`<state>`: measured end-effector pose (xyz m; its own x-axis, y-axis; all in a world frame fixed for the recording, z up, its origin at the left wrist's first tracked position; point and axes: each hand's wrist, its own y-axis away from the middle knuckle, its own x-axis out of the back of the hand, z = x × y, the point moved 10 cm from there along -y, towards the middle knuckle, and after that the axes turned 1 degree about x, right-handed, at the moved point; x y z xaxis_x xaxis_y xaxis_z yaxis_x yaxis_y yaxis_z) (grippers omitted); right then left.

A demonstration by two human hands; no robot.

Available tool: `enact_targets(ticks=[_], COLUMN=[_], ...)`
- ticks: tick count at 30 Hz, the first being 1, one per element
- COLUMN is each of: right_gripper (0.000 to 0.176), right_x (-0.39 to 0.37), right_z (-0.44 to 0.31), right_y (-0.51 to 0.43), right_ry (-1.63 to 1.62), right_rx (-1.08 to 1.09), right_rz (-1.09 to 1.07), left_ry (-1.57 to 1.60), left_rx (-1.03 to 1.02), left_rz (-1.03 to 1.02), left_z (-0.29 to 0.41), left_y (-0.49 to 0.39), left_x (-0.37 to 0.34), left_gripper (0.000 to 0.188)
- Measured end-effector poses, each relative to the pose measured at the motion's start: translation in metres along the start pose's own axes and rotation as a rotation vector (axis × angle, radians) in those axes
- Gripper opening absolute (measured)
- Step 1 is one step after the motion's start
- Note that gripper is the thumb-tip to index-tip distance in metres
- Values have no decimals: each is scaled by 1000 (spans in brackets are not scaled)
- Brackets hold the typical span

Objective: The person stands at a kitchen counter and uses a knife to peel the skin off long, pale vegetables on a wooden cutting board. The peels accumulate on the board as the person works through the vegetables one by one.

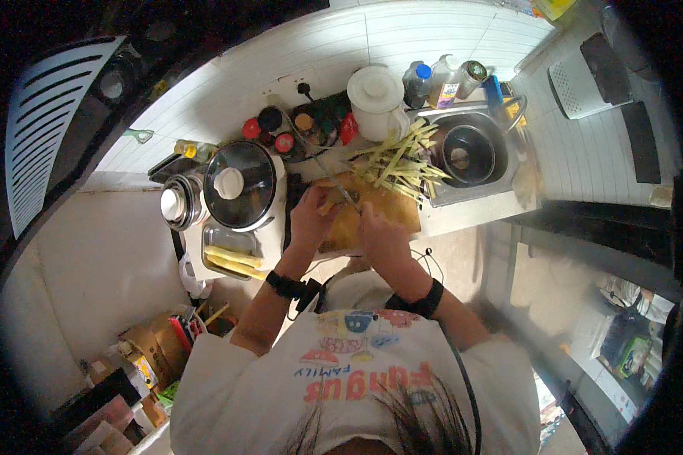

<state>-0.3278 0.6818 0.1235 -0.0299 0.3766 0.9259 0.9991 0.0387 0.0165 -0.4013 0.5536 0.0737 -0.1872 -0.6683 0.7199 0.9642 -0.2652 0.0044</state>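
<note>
My right hand (382, 230) is closed around the handle of a kitchen knife (341, 187), whose blade points up and left over the wooden cutting board (401, 213). At the board's left side, my left hand (313, 213) holds a small pale yellow piece of food, partly hidden by the fingers. A heap of pale green, stick-like peelings or strips (404, 162) lies over the board's upper right and reaches the sink's edge. Left of my hands, a clear tray (230, 233) contains long yellow peeled pieces (233, 261).
A glass-lidded cooker (241, 185) stands left of the board. Behind are jars with red lids (284, 143) and a white lidded pitcher (375, 102). To the right, a metal sink (506, 165) holds a dark pot (468, 154); bottles (418, 85) stand behind it.
</note>
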Motion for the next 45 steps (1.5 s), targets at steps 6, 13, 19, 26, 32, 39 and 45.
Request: enact_targets(ticks=[6, 13, 19, 26, 32, 39, 45], right_gripper=[31, 11, 22, 15, 21, 21, 24], right_x=[-6, 36, 5, 4, 22, -16, -21], right_z=[1, -11, 2, 9, 8, 20, 23], right_y=[-5, 10, 0, -4, -3, -3, -5], right_ry=[98, 49, 34, -50, -40, 79, 30], right_rx=[18, 136, 103, -25, 5, 0, -30], right_rz=[-64, 24, 95, -92, -60, -70, -25], left_ry=[-85, 55, 48, -102, -121, -81, -46], left_rx=[-3, 105, -82, -31, -104, -111, -129], left_rz=[-37, -24, 60, -63, -42, -36, -9], left_z=[-9, -20, -4, -15, 4, 0, 1], left_y=[-3, 6, 0, -7, -7, 0, 1], left_x=[1, -3, 1, -12, -6, -18, -14], left_gripper=[37, 37, 35, 46, 48, 55, 49])
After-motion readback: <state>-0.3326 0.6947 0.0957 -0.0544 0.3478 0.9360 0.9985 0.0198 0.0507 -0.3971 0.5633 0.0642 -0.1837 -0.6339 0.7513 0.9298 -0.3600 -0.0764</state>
